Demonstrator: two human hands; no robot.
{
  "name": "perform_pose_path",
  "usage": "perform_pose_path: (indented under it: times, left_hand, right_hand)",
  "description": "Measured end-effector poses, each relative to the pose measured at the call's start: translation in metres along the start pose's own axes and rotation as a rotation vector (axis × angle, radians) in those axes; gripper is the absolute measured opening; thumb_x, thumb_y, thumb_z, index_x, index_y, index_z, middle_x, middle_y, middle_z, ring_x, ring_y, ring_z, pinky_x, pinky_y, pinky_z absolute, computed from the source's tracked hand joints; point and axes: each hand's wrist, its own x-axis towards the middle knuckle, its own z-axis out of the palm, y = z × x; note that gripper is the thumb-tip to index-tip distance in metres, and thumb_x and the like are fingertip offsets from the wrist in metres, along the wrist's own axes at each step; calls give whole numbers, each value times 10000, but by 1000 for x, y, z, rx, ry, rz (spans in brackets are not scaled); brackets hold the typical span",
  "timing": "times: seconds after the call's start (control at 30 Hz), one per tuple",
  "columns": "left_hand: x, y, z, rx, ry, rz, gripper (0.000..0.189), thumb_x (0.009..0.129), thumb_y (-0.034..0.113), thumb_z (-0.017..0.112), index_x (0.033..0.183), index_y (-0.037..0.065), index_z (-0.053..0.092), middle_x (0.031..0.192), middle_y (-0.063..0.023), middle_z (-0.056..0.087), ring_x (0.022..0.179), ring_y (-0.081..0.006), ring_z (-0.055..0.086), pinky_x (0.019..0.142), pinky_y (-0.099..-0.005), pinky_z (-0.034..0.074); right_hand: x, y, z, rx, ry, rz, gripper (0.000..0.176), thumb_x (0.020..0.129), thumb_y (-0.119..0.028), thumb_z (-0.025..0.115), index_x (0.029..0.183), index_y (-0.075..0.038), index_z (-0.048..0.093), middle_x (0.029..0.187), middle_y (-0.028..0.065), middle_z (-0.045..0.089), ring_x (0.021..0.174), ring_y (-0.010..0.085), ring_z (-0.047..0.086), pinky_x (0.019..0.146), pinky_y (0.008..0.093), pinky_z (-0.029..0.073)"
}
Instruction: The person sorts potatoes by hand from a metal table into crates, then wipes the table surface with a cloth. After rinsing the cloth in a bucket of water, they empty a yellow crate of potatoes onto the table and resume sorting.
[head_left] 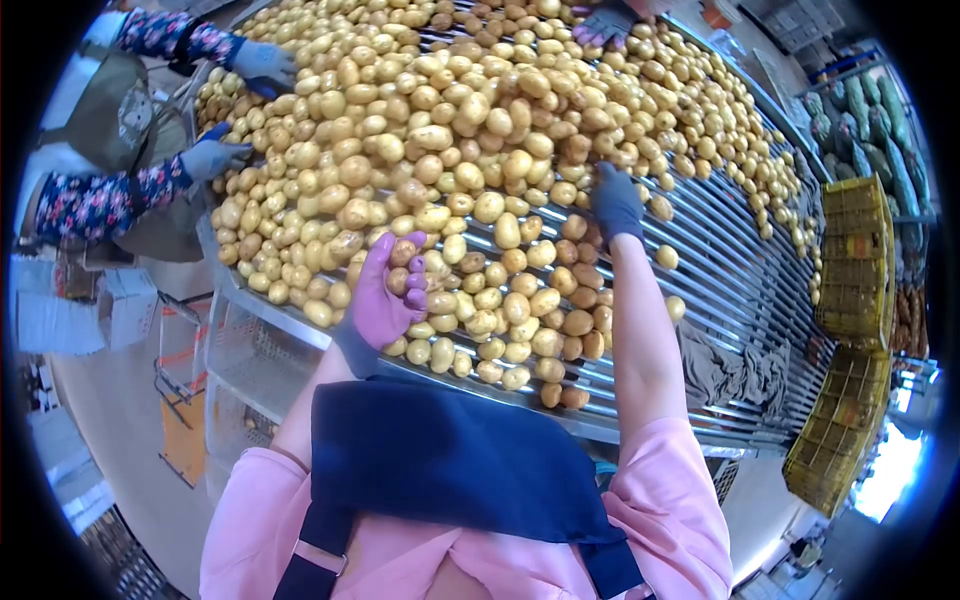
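Many yellow-brown potatoes [430,140] are spread over a metal roller table [735,250]. My left hand [385,295], in a glove with a purple palm and grey cuff, is turned palm up at the near left part of the pile. Its fingers curl around a potato [401,252], and more potatoes lie just beyond and beside it. My right hand [618,205], in a dark grey glove, reaches out back side up at the right edge of the pile. Its fingertips touch the potatoes there and are mostly hidden, so whether they grip one does not show.
At the left, another person's gloved hands [265,68] are on the potatoes; another gloved hand [605,22] is at the far side. A grey cloth [735,370] lies on the rollers. Yellow crates [840,430] stand at the right end, cardboard boxes [85,305] at the left.
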Motion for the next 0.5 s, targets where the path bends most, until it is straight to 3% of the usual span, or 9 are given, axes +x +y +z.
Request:
perform_pose_path:
  times: [0.07, 0.1, 0.2, 0.23, 0.3, 0.33, 0.37, 0.5]
  left_hand:
    - [-6, 2, -2, -18, 79, 66, 395, 918, 407, 498, 1172, 104, 498, 894, -34, 543, 754, -129, 546, 600, -219, 474]
    - [-3, 5, -21, -45, -67, 73, 369, 928, 387, 486, 1166, 104, 498, 987, -72, 570, 883, -210, 591, 726, -297, 529]
    - [-7, 7, -27, -199, -180, 62, 349, 953, 303, 455, 1230, 91, 475, 1139, -140, 568, 1059, -311, 566, 915, -441, 482]
    - [-6, 6, -28, -202, -189, 79, 344, 953, 292, 455, 1236, 97, 475, 1138, -133, 566, 1067, -308, 557, 937, -452, 461]
    - [-8, 7, -26, -175, -166, 114, 333, 954, 279, 455, 1235, 101, 476, 1147, -124, 563, 1086, -303, 545, 948, -459, 450]
    - [-8, 7, -26, -187, -170, 126, 333, 954, 279, 455, 1235, 101, 476, 1147, -124, 563, 1086, -303, 545, 948, -459, 450]
    - [-9, 6, -27, -192, -166, 139, 330, 953, 271, 457, 1236, 103, 475, 1152, -118, 561, 1083, -300, 545, 943, -456, 455]
    - [-7, 1, -31, -268, -182, 116, 323, 947, 263, 471, 1225, 100, 475, 1154, -105, 557, 1061, -290, 551, 932, -446, 465]
  right_hand:
    - [5, 9, 1, -11, -83, 40, 284, 811, -181, 494, 1073, -142, 596, 1019, 227, 608, 919, 385, 605, 794, 474, 476]
    - [6, 8, -4, -39, -137, 30, 266, 816, -189, 499, 1054, -138, 607, 1035, 221, 605, 921, 379, 607, 789, 470, 481]
    - [23, 8, -2, -98, -205, 62, 247, 767, -140, 520, 972, -51, 626, 942, 228, 632, 921, 369, 611, 810, 449, 479]
    - [23, 6, -6, -26, -163, 49, 302, 729, -125, 546, 1007, -35, 623, 928, 231, 636, 916, 365, 614, 817, 425, 482]
    - [15, 17, -7, 167, -112, -59, 395, 696, -129, 573, 1078, -38, 612, 970, 231, 635, 928, 352, 618, 827, 409, 480]
    - [16, 31, 3, 321, -161, 16, 496, 666, -162, 610, 1142, -26, 581, 1008, 218, 636, 936, 316, 626, 836, 383, 478]
    - [14, 51, 26, 492, -163, 78, 496, 705, -137, 629, 1180, -15, 553, 984, 144, 650, 887, 230, 630, 806, 324, 485]
    - [-46, -18, -33, 1287, -119, 189, 426, 803, -20, 604, 1222, -32, 526, 907, -4, 567, 768, 83, 523, 691, 217, 453]
